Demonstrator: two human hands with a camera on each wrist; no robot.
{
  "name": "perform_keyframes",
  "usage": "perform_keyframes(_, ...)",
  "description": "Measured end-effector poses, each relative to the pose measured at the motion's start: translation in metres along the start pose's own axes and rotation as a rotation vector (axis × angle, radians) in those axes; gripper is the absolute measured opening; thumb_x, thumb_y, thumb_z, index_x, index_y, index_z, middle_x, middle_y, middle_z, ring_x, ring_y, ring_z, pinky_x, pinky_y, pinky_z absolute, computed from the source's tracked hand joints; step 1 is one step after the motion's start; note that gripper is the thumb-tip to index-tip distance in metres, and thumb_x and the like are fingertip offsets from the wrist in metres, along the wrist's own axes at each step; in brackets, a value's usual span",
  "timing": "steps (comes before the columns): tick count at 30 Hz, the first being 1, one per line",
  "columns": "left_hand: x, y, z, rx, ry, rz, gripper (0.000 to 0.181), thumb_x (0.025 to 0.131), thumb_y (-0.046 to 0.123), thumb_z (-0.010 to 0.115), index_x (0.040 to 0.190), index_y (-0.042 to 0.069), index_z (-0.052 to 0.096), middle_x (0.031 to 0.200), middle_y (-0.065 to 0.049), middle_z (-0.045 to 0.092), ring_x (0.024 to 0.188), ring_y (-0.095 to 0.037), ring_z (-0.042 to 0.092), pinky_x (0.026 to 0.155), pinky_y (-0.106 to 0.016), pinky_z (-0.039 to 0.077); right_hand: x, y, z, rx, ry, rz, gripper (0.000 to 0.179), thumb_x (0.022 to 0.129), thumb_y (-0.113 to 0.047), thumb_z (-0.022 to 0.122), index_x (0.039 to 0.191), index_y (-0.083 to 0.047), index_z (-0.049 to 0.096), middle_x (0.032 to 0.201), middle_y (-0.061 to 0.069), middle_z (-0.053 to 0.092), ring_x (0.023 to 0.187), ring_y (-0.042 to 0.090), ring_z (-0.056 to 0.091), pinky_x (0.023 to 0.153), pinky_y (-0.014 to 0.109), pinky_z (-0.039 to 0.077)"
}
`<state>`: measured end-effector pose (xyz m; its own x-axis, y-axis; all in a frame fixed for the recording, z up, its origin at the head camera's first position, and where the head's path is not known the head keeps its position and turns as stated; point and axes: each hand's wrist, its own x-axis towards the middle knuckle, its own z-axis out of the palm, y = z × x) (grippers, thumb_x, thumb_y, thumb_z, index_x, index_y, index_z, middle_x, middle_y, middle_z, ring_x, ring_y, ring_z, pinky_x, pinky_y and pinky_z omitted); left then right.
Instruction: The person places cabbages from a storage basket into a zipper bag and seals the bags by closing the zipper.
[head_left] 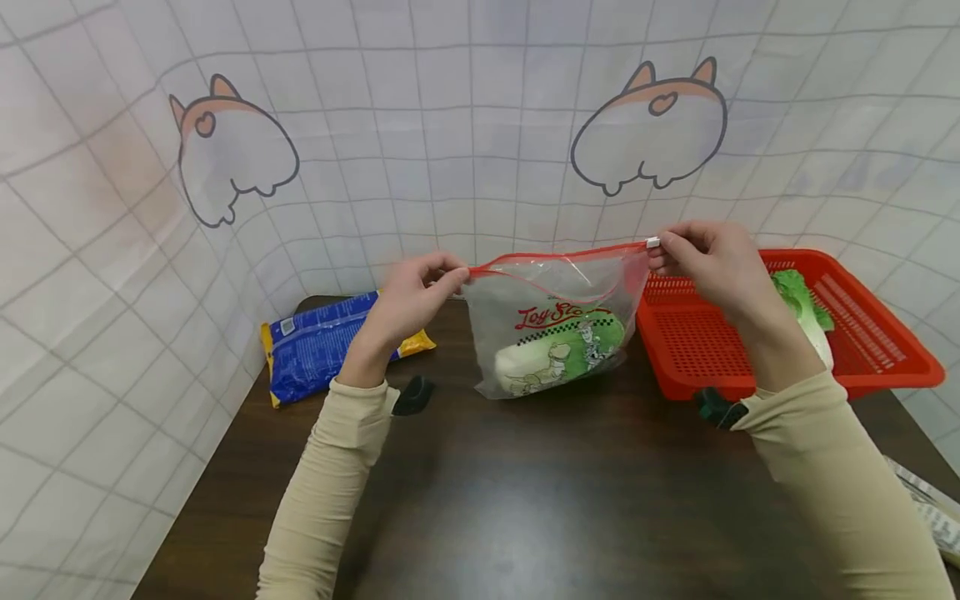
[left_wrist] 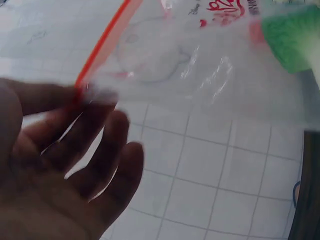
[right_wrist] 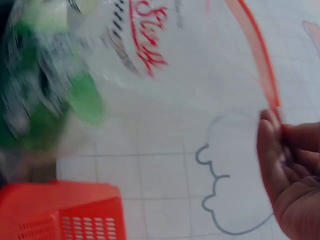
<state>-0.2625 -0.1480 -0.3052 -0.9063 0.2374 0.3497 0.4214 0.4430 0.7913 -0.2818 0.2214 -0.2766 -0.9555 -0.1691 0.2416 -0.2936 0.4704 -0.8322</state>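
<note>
A clear zip bag point(head_left: 487, 325) with red lettering and a red-edged mouth hangs between both hands. Inside it lies a napa cabbage point(head_left: 536, 354), white stem toward the left and green leaves toward the right. My left hand point(head_left: 411, 296) pinches the bag's left top corner between thumb and index finger; in the left wrist view its other fingers point(left_wrist: 117, 155) are spread loosely below. My right hand point(head_left: 708, 262) pinches the right top corner at the white slider point(head_left: 652, 242). The red strips of the mouth stand apart in the middle.
On the right stands a red plastic basket point(head_left: 885, 333) holding another leafy cabbage point(head_left: 802, 308). A blue and yellow package point(head_left: 315, 346) lies at the left rear of the dark table point(head_left: 525, 500). Printed paper point(head_left: 933, 508) shows at the right edge. A white grid-patterned curtain point(head_left: 450, 125) hangs behind.
</note>
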Motion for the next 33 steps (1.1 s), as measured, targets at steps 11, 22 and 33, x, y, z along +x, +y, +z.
perform_keyframes(11, 0.005, 0.011, -0.005, -0.089, -0.326, 0.125, 0.033, 0.101, 0.033, 0.052, 0.133, 0.022, 0.058, 0.109, -0.001, 0.064, 0.081, -0.018, 0.063, 0.07, -0.038, 0.052, 0.004, 0.009, 0.008, 0.489, -0.032, -0.162, 0.021, 0.099, -0.013, 0.057, 0.109, 0.005, 0.061, 0.096, 0.011, 0.064, 0.085, 0.017, 0.065, 0.08, 0.022, 0.054)
perform_keyframes(22, 0.009, 0.016, 0.007, 0.164, -0.489, 0.388, 0.025, 0.095, 0.02, 0.065, 0.119, 0.014, 0.07, 0.098, 0.004, 0.059, 0.072, -0.012, 0.047, 0.063, -0.029, 0.041, 0.005, 0.004, 0.019, 0.548, -0.085, -0.239, 0.017, 0.099, -0.009, 0.055, 0.106, 0.007, 0.061, 0.095, 0.011, 0.061, 0.084, 0.019, 0.064, 0.081, 0.023, 0.054)
perform_keyframes(33, 0.027, 0.018, 0.003, 0.243, -0.523, 0.343, 0.028, 0.101, 0.015, 0.054, 0.124, 0.015, 0.069, 0.125, 0.001, 0.062, 0.101, -0.012, 0.059, 0.083, -0.031, 0.049, 0.006, 0.006, 0.024, 0.586, -0.132, -0.254, 0.017, 0.099, -0.008, 0.054, 0.104, 0.007, 0.06, 0.095, 0.012, 0.06, 0.083, 0.018, 0.063, 0.079, 0.024, 0.054)
